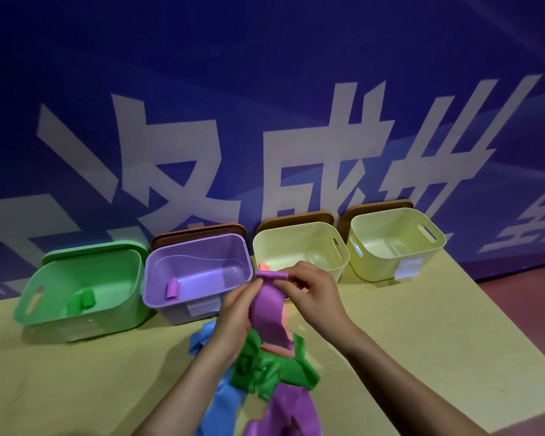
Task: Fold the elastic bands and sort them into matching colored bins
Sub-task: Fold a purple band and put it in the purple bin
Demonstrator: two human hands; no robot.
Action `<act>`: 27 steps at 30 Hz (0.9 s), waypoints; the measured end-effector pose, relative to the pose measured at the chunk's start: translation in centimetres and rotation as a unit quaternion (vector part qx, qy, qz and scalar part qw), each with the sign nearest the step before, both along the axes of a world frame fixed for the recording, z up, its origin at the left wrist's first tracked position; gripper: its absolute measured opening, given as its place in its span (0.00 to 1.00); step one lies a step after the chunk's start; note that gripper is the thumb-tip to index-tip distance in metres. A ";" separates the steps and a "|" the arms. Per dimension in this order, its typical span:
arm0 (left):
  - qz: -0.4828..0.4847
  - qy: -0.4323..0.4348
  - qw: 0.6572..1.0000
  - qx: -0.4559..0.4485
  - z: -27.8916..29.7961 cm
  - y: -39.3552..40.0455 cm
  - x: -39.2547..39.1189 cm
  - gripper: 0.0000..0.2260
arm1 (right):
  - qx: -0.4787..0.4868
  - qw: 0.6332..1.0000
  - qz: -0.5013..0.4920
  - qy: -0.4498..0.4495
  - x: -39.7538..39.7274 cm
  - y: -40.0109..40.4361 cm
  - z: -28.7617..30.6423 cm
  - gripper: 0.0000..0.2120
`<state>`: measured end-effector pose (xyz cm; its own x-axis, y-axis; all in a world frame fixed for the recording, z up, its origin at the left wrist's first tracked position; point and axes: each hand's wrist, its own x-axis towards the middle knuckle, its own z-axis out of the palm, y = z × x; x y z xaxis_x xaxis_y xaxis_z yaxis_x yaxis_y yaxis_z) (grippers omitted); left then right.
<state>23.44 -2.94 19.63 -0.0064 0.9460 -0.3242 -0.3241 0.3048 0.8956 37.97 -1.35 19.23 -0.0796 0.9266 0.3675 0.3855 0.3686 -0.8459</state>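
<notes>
Behind the pale yellow tabletop (pixel 422 357) a blue banner with large white characters (pixel 265 136) is hung, and four open plastic bins are lined along the table's far edge against it. Bare tabletop is left to the right of the right hand (pixel 309 294), where the table's right edge runs diagonally beside a reddish floor (pixel 532 309), and to the left of the left hand (pixel 233 319), in front of the bins.

A flat purple elastic band (pixel 266 313) is held up between both hands: its rolled top end is pinched by the right fingers and thumb, while the strip is gripped from the side by the curled left fingers. Its lower part is draped down onto a loose pile of green, blue, purple and salmon bands (pixel 265 372) below the wrists.

Just beyond the left hand a purple plastic bin (pixel 199 253) is set, with a rolled purple band (pixel 172 289) inside. Further left a green plastic bin (pixel 85 319) holds rolled green bands (pixel 82 302). Beyond the right hand two cream plastic bins (pixel 299 243) (pixel 394 243) are placed.
</notes>
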 end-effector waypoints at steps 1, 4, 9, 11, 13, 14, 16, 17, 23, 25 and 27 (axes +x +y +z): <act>0.000 -0.009 1.000 -0.002 0.2 -0.1 -0.2 0.11 | 0.021 0.999 0.005 -0.043 0.0 -0.1 0.1 0.07; -0.016 -0.043 0.999 -0.017 0.6 -0.4 -0.6 0.19 | 0.069 0.991 0.036 -0.109 0.2 -0.2 0.4 0.09; -0.045 -0.027 0.999 0.011 0.7 -0.8 -0.9 0.14 | 0.083 0.985 0.105 -0.112 0.9 -0.1 1.0 0.11; -0.046 -0.045 0.998 0.011 0.7 -0.9 -0.8 0.11 | 0.076 0.983 0.119 -0.117 1.2 -0.2 1.2 0.10; -0.059 -0.049 0.997 0.024 0.7 -1.1 -0.6 0.10 | 0.050 0.984 0.131 -0.111 1.5 -0.2 1.4 0.10; -0.065 -0.048 0.996 0.030 0.7 -1.2 -0.5 0.10 | 0.032 0.984 0.137 -0.106 1.7 -0.2 1.5 0.10; -0.061 -0.041 0.997 0.035 0.5 -1.2 -0.5 0.10 | -0.022 0.985 0.151 -0.083 2.0 -0.3 1.5 0.13; -0.055 -0.033 0.997 0.036 0.5 -1.2 -0.7 0.09 | -0.063 0.984 0.160 -0.051 2.1 -0.4 1.6 0.14; -0.044 0.118 0.985 0.114 0.2 -1.4 -1.1 0.08 | -0.207 0.967 0.088 0.118 0.0 -0.9 1.0 0.09; -0.021 0.167 0.976 0.136 -0.2 -1.2 -1.3 0.07 | -0.202 0.969 0.079 0.118 -1.0 -0.9 0.5 0.02; -0.008 0.197 0.969 0.149 -0.7 -1.0 -1.5 0.07 | -0.192 0.970 0.061 0.136 -1.7 -0.8 -0.1 0.06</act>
